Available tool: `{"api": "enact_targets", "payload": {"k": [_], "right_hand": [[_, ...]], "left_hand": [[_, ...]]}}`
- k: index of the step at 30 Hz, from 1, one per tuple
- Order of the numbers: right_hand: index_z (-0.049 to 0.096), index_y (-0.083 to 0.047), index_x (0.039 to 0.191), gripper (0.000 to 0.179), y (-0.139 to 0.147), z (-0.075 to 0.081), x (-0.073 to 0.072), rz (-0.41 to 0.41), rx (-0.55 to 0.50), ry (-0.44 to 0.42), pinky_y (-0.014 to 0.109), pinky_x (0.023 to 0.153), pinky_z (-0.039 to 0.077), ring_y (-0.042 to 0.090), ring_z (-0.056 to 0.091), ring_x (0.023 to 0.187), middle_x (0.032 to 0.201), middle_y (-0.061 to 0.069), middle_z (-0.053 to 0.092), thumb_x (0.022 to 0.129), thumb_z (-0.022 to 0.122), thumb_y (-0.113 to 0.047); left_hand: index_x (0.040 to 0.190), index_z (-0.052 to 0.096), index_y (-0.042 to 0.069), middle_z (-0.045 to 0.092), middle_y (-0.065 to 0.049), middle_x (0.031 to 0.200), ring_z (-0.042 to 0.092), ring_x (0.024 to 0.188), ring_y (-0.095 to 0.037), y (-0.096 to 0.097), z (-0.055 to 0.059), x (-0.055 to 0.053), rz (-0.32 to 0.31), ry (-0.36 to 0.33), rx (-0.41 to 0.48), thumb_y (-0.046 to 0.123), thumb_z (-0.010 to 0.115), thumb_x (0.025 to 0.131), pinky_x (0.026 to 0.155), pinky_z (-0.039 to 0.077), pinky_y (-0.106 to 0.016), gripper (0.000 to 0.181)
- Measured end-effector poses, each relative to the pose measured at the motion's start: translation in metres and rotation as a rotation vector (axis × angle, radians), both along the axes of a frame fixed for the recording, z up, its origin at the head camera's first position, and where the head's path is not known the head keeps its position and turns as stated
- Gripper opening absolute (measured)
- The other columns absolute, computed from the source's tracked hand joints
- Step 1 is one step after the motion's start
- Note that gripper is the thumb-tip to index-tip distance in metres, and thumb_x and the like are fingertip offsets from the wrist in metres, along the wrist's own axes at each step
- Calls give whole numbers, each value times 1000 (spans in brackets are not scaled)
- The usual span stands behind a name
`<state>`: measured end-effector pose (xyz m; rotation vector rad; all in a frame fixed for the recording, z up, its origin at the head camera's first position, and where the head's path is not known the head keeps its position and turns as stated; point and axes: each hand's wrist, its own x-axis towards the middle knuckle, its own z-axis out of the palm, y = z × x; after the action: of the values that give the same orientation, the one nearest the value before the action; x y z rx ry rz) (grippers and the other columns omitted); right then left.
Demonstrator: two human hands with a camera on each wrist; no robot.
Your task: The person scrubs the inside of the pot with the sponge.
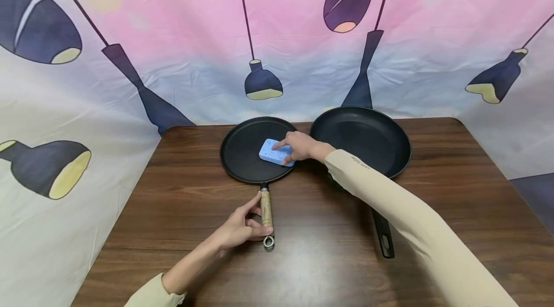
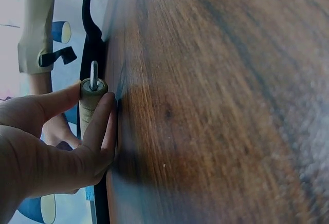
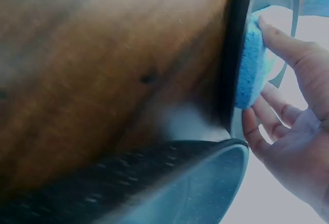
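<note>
A flat black crepe pan (image 1: 240,153) lies on the table with its pale wooden handle (image 1: 266,207) pointing toward me. My left hand (image 1: 239,226) grips that handle near its metal hanging ring (image 1: 269,242). In the left wrist view, thumb and fingers sit on opposite sides of the handle (image 2: 87,106). My right hand (image 1: 302,146) holds a light blue sponge (image 1: 269,154) down on the right part of the pan's cooking surface. The right wrist view has thumb and fingertips at opposite edges of the sponge (image 3: 249,67).
A deeper black frying pan (image 1: 363,136) stands close on the right, its black handle (image 1: 383,235) angled toward me. My right forearm passes over it and hides part of it. The brown wooden table (image 1: 173,211) ends at a patterned cloth backdrop (image 1: 195,57).
</note>
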<state>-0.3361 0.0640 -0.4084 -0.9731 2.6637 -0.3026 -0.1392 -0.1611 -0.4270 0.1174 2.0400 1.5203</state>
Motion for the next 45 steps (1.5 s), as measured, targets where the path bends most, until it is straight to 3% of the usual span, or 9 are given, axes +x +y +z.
{"api": "enact_targets", "payload": {"k": [3,6,12,18,23,28,38,45], "right_hand": [[56,-28,147,57,1,-3,5,9,-6,15,40,93,47,28,55,109,128,15,60,94,75,-35],[56,-29,147,55,-3,-4,11,18,-8,31,38,89,45,25,53,107,126,13,60,95,73,-34],[57,-30,146,52,-23,-5,27,92,-14,56,43,102,47,28,52,123,136,12,58,97,72,-33],[57,-30,145,50,-52,-8,37,160,-32,85,46,104,46,30,51,126,141,12,57,97,72,-30],[50,-32,150,51,-72,-12,34,175,19,180,45,109,46,30,50,133,150,10,52,102,65,-24],[42,-35,155,54,-90,-20,19,163,71,273,42,113,45,28,47,141,159,9,44,105,59,-22],[40,-36,156,52,-110,-21,-19,-6,115,282,41,109,49,28,50,138,157,10,46,107,55,-31],[42,-30,157,52,-88,-20,-38,-237,117,245,45,106,50,32,50,135,147,13,53,108,53,-19]], "left_hand": [[165,11,8,45,-22,137,68,84,-9,1,1,-3,2,-8,-3,7,79,89,75,55,-23,102],[165,12,8,45,-22,136,68,84,-9,1,2,-5,4,-9,-6,7,80,88,75,56,-23,102],[165,13,7,46,-21,135,68,84,-9,0,2,-5,3,-15,-22,8,81,88,75,55,-22,102],[165,14,9,46,-20,135,67,83,-8,-3,0,-2,16,-27,-24,9,81,88,75,56,-23,102],[165,15,10,46,-17,133,60,76,-7,-4,0,0,28,-17,-15,9,81,87,67,50,-21,102],[165,14,10,45,-17,132,63,78,-7,-3,-2,0,31,-22,19,8,81,87,68,51,-21,103],[164,17,10,47,-17,131,65,81,-7,0,-3,3,50,6,35,5,84,84,71,53,-19,104],[164,16,10,46,-16,132,65,81,-8,0,-2,4,59,1,19,4,83,84,73,54,-21,104]]}}
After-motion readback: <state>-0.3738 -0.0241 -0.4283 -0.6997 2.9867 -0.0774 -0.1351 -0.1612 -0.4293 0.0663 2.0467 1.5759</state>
